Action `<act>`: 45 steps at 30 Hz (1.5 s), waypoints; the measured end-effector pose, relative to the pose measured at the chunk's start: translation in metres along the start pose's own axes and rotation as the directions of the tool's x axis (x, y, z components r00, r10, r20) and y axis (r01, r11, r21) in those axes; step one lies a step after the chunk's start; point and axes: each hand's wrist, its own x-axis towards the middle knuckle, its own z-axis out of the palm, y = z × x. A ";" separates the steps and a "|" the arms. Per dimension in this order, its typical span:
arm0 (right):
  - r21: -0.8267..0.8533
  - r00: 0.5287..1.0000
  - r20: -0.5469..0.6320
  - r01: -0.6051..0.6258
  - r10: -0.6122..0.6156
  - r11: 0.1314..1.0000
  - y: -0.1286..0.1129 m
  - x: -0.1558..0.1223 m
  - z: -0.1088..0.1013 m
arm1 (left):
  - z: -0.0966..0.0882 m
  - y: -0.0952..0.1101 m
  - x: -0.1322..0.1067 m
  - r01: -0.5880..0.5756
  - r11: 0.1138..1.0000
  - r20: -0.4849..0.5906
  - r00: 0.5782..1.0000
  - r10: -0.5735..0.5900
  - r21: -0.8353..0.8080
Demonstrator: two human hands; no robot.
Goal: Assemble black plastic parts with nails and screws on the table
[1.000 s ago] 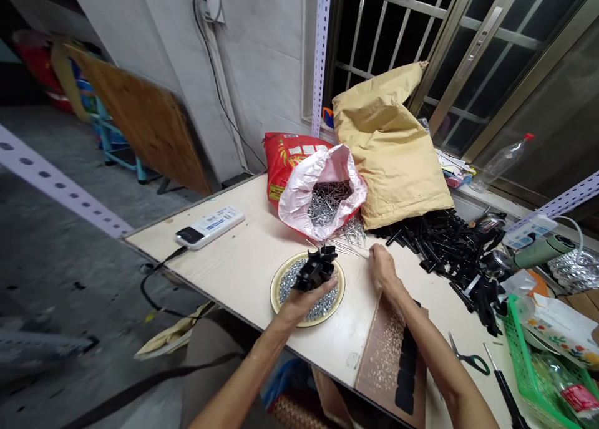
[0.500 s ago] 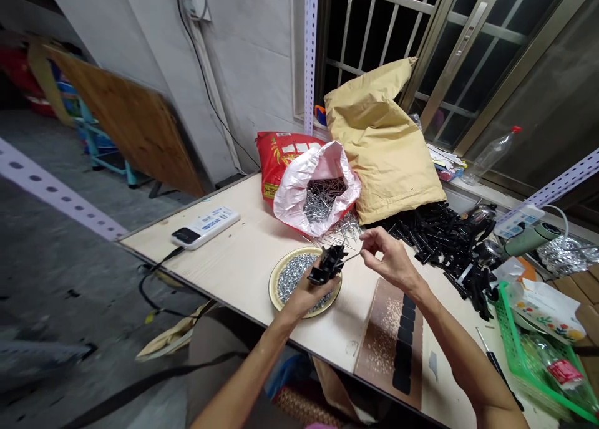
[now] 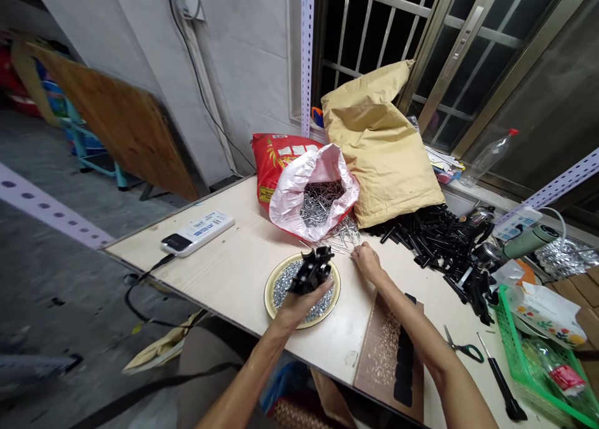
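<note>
My left hand [image 3: 296, 304] is closed around a bunch of black plastic parts [image 3: 311, 272], held up over a round yellow-rimmed plate [image 3: 270, 298] full of small silvery metal pieces [image 3: 286, 279]. What they look like in detail is too small to tell. On the tabletop, my right hand [image 3: 367, 262] has its fingertips pressed together at the edge of a loose spill of thin metal pins [image 3: 344, 234]. Whether a pin is between those fingers is hidden. Behind the spill, an open red bag [image 3: 264, 167] with a white lining holds many more pins.
A tan sack [image 3: 379, 148] stands behind a heap of black plastic parts [image 3: 435, 236]. A brown board with black pads [image 3: 384, 348] lies under my right forearm. Scissors [image 3: 468, 351], a screwdriver [image 3: 503, 385] and a green basket [image 3: 515, 354] sit at right, a white power bank [image 3: 199, 232] at left.
My right hand has moved from a thin metal pin at the black parts to the spilled pins, forward and slightly left. My left hand has shifted slightly left and down with the parts.
</note>
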 end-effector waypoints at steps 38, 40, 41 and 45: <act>-0.113 0.971 0.050 0.237 -0.233 0.965 -0.015 0.005 -0.025 | -0.005 0.005 0.007 -0.170 0.978 -0.002 0.985 0.171 0.120; -0.137 0.978 0.064 0.207 -0.200 0.969 -0.013 0.010 -0.002 | -0.005 0.008 0.007 -0.151 0.982 -0.014 0.988 0.153 0.114; -0.145 0.979 0.062 0.199 -0.192 0.969 -0.013 0.010 0.007 | -0.004 0.009 0.007 -0.143 0.984 -0.019 0.989 0.145 0.104; -0.138 0.979 0.025 0.202 -0.200 0.970 -0.012 0.008 0.023 | 0.001 0.015 0.008 -0.071 0.990 0.006 0.997 0.072 -0.122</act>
